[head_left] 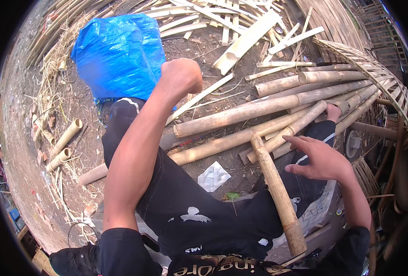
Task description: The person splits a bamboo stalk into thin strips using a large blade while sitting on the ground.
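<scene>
My left hand (183, 76) is raised in front of the blue plastic sheet, its fingers curled into a fist. Whatever it may hold is hidden behind the hand. My right hand (321, 158) hovers over my right lower leg with its fingers spread and nothing in them. A short bamboo pole (277, 193) leans across my right thigh, just left of that hand and apart from it. Its far end rests by several long bamboo poles (241, 115) lying on the ground. A pale split bamboo strip (201, 97) lies below my left fist.
The crumpled blue plastic sheet (116, 55) lies beyond my left knee. Split bamboo strips (190, 20) are heaped at the back. Two short bamboo pieces (67, 137) lie at left, a crumpled white wrapper (213, 176) between my legs, and a woven bamboo frame (374, 69) at right.
</scene>
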Demonstrator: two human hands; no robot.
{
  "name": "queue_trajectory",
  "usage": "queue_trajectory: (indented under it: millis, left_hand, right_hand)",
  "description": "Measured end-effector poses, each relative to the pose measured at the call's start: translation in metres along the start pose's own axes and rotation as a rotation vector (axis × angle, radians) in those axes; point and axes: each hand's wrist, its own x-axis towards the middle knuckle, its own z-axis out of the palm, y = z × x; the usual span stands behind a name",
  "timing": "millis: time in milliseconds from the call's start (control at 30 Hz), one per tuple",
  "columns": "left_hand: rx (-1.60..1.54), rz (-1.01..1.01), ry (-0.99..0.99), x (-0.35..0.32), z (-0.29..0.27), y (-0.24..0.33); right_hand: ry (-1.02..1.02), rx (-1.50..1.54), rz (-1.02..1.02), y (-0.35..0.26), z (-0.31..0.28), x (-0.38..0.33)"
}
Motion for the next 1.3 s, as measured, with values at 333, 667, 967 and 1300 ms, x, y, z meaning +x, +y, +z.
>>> queue_trajectory:
  millis: [333, 667, 967, 1300]
  left_hand:
    - [-0.201, 0.174, 0.374, -0.017, 0.003, -0.021]
    - [-0.131, 0.009, 0.165, -0.031, -0.019, -0.034]
    - [-0.149, -0.027, 0.077, -0.028, -0.018, -0.035]
    - [-0.366, 0.048, 0.274, -0.017, -0.027, -0.033]
  right_hand:
    - [0.74, 1.065, 0.44, 0.209, -0.028, 0.441]
    - [0.946, 1.447, 0.442, 0.218, -0.033, 0.507]
    - [1.225, 1.777, -0.176, 0.175, -0.154, 0.411]
    - [1.456, 1.321, -0.553, 0.05, -0.256, 0.272]
